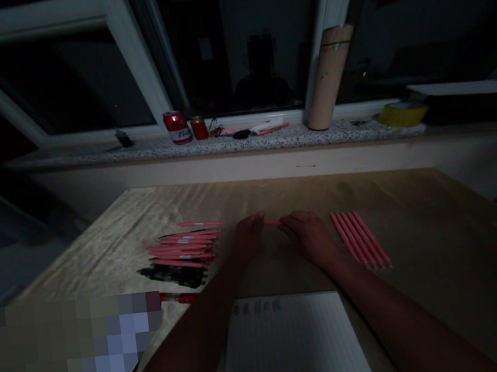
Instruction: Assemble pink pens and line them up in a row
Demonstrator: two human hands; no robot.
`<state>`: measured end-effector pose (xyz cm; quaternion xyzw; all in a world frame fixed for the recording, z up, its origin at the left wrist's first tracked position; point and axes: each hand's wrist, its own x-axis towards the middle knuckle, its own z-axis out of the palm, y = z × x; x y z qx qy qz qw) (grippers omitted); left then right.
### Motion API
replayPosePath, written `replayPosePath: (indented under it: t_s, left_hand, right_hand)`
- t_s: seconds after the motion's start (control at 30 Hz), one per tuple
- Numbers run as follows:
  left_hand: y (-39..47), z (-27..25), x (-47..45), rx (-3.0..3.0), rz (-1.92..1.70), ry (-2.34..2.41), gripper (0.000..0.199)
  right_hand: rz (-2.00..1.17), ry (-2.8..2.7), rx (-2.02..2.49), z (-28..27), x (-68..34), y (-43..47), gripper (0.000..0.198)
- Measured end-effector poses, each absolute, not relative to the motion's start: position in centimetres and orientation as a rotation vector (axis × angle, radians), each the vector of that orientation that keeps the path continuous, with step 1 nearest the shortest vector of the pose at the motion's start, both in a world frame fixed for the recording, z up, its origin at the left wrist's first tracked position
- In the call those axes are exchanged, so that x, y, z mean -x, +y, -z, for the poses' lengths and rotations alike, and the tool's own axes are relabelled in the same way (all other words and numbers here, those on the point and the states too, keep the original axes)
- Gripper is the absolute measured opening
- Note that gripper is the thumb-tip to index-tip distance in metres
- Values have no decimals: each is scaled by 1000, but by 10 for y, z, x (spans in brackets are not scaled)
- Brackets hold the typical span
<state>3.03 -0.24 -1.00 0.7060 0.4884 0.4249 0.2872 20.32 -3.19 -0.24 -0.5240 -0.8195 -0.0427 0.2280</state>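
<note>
A pink pen (272,223) spans the gap between my two hands above the middle of the table. My left hand (249,234) is closed on its left end, and my right hand (305,232) has its fingers closed round the other end. Beside my right hand, several pink pens (361,239) lie side by side in a neat slanted row. To the left of my left hand is a loose pile of pink pens (184,247), with black pens (173,275) at its near side. A lined notebook (292,344) with scribbles along its top lies between my forearms.
A red pen (180,297) lies near my left forearm on the table (429,214). Along the window sill (279,141) stand a red can (177,128), a small red jar (198,128), a tall wooden-looking cylinder (330,80) and a roll of yellow tape (403,114).
</note>
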Motion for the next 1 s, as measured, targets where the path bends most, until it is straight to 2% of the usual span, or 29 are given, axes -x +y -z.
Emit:
replayPosePath:
  t_s: [0.47, 0.87, 1.0]
  left_hand:
    - [-5, 9, -31, -1824, -1178, 1234, 40]
    - [-4, 9, -31, -1758, -1130, 1307, 47]
    - [-4, 9, -30, -1752, -1161, 1237, 43]
  right_hand:
    - [70, -2137, 1425, 4, -201, -33, 27]
    - [86, -2118, 1412, 2, -200, -36, 25]
    - [77, -2101, 1400, 2, -201, -35, 25]
